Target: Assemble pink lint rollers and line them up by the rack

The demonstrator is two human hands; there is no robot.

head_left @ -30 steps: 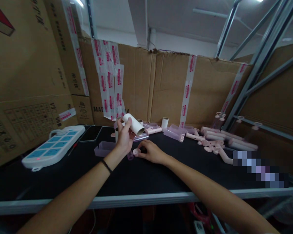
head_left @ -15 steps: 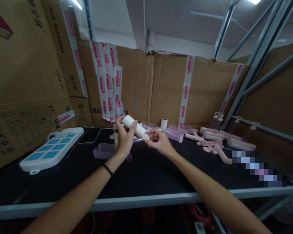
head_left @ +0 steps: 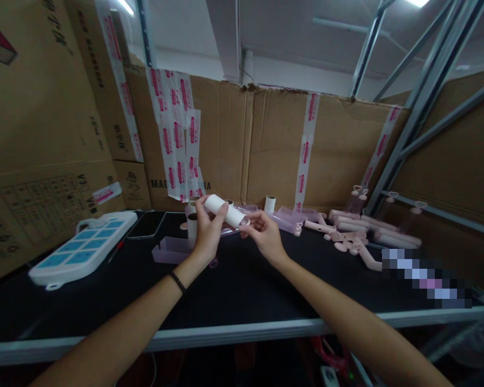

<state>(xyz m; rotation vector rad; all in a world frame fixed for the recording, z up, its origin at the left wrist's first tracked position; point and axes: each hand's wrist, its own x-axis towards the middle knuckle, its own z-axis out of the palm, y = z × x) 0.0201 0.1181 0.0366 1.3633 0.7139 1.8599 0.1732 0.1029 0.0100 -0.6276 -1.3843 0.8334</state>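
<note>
My left hand (head_left: pixel 206 231) is wrapped round a white lint roller roll (head_left: pixel 225 210), which tilts down toward the right. At the roll's lower right end, my right hand (head_left: pixel 265 232) pinches a small pale pink round cap (head_left: pixel 246 221). The cap sits against the roll's end; how far it goes in cannot be made out. Close behind my left hand stand white rolls, one being an upright roll (head_left: pixel 192 228). Another white roll (head_left: pixel 270 205) is upright farther back. A translucent purple cover (head_left: pixel 170 251) lies left of my left wrist.
Pink lint roller handles (head_left: pixel 353 239) and several rollers in covers (head_left: pixel 395 236) lie at the right. A white power strip (head_left: pixel 83 248) and a phone (head_left: pixel 146 224) are at the left. Cardboard walls (head_left: pixel 274 145) enclose the back, and a metal edge (head_left: pixel 242 334) runs along the front.
My right hand has turned slightly and moved a little right with the pink cap. The roll in my left hand has shifted slightly right and down.
</note>
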